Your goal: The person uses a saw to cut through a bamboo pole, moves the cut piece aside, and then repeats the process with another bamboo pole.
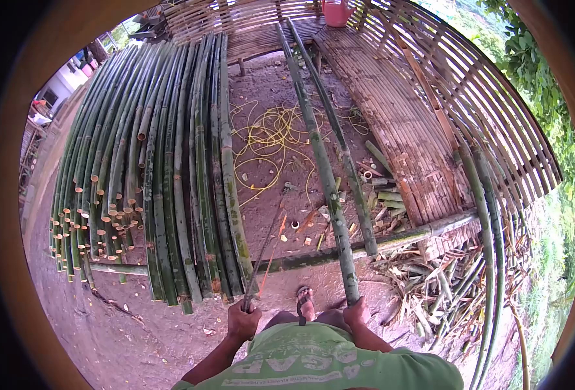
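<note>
My left hand [244, 320] is closed around the lower end of a long, narrow saw-like tool [256, 276], which points forward and has a dark strip and an orange one. My right hand [356, 312] grips the near end of a green bamboo pole [330, 188]. That pole stretches away from me, over a crosswise bamboo beam [313, 257], towards the slatted structure at the back. Beside it on the right lies a second, thinner-looking bamboo pole [345, 153].
Many bamboo poles [170, 156] are stacked at the left. A yellow rope or hose [271, 133] lies coiled on the dirt. To the right are a slatted bench [398, 123], offcuts [456, 292] and two leaning poles [485, 227]. A pink container [336, 13] stands at the back.
</note>
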`<state>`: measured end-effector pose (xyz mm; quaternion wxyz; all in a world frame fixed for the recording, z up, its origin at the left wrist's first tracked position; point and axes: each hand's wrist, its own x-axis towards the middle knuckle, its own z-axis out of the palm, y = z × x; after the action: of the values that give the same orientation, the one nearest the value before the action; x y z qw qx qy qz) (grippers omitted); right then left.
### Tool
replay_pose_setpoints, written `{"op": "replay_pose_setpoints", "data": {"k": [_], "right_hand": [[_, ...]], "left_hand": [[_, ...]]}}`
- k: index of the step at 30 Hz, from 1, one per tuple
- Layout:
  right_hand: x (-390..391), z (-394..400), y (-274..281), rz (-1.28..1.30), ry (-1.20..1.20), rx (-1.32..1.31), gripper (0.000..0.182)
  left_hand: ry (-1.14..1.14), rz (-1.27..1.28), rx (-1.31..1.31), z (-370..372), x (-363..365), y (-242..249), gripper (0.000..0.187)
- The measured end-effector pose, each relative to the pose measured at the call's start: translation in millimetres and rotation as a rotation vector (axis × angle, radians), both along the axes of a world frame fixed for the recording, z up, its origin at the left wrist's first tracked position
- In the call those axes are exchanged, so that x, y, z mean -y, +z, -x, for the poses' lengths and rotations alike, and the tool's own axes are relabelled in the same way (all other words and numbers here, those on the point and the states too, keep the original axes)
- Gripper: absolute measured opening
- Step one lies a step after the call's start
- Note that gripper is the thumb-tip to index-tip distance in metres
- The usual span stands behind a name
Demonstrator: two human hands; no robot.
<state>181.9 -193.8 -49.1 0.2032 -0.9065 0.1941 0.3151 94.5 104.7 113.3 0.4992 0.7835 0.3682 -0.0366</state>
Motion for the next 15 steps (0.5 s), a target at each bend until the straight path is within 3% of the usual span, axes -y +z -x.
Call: {"op": "replay_pose_setpoints", "data": {"k": [6, 9, 15], "right_hand": [[37, -1, -70, 0.013, 0.080, 0.105, 0.048], [51, -11, -73, -0.001, 0.110, 0.133, 0.045], [80, -42, -68, 0.057, 0.209, 0.067, 0.043]], "left_hand": [[-0.043, -0.039, 0.067, -15, 8, 14, 0.026], [-0.121, -0.196, 0.118, -5, 5, 16, 0.025], [-0.130, -0.234, 0.168, 8, 15, 39, 0.026]]}}
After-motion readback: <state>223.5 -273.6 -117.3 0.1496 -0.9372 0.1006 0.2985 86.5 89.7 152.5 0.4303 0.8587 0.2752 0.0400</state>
